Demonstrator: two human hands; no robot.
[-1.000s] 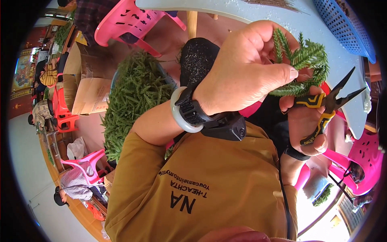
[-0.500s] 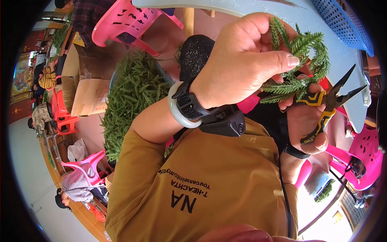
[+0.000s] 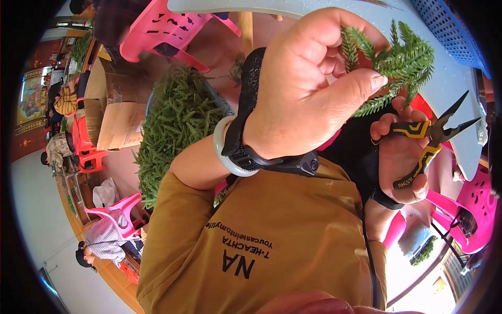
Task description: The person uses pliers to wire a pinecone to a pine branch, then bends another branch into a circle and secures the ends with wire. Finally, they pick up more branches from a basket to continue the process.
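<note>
My left hand [image 3: 308, 83] is raised near the table edge, thumb and fingers closed on a sprig of artificial pine [image 3: 402, 63]. Its green needled branches fan out past my fingertips to the right. Below and to the right, my right hand [image 3: 400, 162] is turned palm up. It grips long-nose pliers [image 3: 426, 136] with yellow and black handles, the jaws spread apart and pointing up right. Nothing shows between those jaws. The fingers of my right hand sit just under the sprig's lower branches.
A pale table [image 3: 366, 13] curves across the top, bearing a blue plastic basket [image 3: 449, 31]. To my left stands a large heap of green pine pieces [image 3: 175, 131], with a cardboard box [image 3: 120, 123] behind it. Pink chairs [image 3: 162, 31] stand around, and other people sit at far left.
The sprig has turned in my left hand, from a ring-like curl to a fan. My right hand with the pliers has drawn slightly down and away from it.
</note>
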